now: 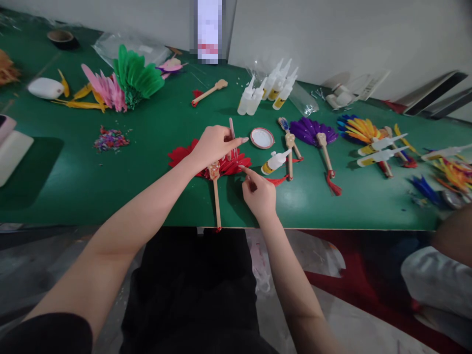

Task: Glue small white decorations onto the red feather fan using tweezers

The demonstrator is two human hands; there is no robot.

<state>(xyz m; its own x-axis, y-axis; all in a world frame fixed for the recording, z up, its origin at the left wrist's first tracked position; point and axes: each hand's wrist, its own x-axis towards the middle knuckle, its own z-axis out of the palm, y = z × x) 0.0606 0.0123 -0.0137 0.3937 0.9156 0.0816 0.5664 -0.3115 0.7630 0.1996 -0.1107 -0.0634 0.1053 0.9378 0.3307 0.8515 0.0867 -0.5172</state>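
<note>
A red feather fan (180, 156) lies on the green table, its wooden handle (217, 204) pointing toward the front edge. Pink tweezers (232, 132) are pinched in my left hand (213, 142), their tips down at the fan's right feathers. My right hand (261, 194) has its index finger stretched to the right edge of the feathers, the other fingers curled in. Just right of the fan are a small glue bottle (273, 163) and a round white lid (262, 138) with a red rim. Whatever the tweezer tips hold is too small to tell.
Several glue bottles (254, 96) stand behind. Purple (313, 132) and orange-blue (359, 130) fans lie to the right. Green feathers (136, 73), pink feathers (108, 91) and colourful scraps (110, 139) are at the left. A person's arm (453, 236) shows at the right edge.
</note>
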